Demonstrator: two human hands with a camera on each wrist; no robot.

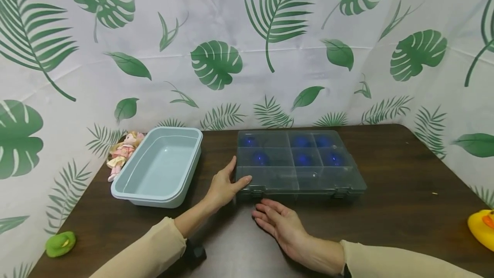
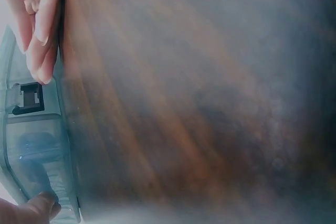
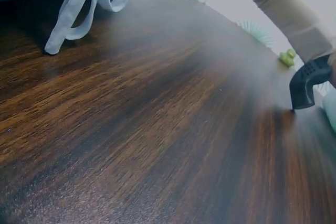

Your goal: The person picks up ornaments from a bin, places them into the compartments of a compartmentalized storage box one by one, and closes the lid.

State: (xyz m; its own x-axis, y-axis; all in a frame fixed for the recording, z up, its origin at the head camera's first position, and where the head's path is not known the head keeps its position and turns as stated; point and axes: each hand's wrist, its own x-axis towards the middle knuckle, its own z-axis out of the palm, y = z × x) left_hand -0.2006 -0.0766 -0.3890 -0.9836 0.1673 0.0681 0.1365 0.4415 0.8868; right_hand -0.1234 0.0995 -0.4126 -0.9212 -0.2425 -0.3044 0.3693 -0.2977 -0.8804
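Note:
A clear grey plastic compartment box (image 1: 266, 179), its lid down, lies on the table with several shiny blue round things (image 1: 260, 158) inside. My left hand (image 1: 224, 188) holds its front left corner, fingers along the left side and thumb over the front edge. In the left wrist view that thumb (image 2: 39, 205) lies against the box's front wall. My right hand (image 1: 285, 228), fingers loosely bent and grasping nothing, is just in front of the box near the left latch (image 1: 257, 192). The fingers (image 2: 44, 30) of the right hand come close to that dark latch (image 2: 29, 99) in the left wrist view.
A pale blue basin (image 1: 156, 196) stands left of the box, a small doll (image 1: 123, 151) beyond it. A green toy duck (image 1: 60, 244) sits near left, a yellow duck (image 1: 480, 228) at the right edge. Leaf-printed cloth (image 1: 216, 63) hangs behind the dark wooden table (image 1: 401, 209).

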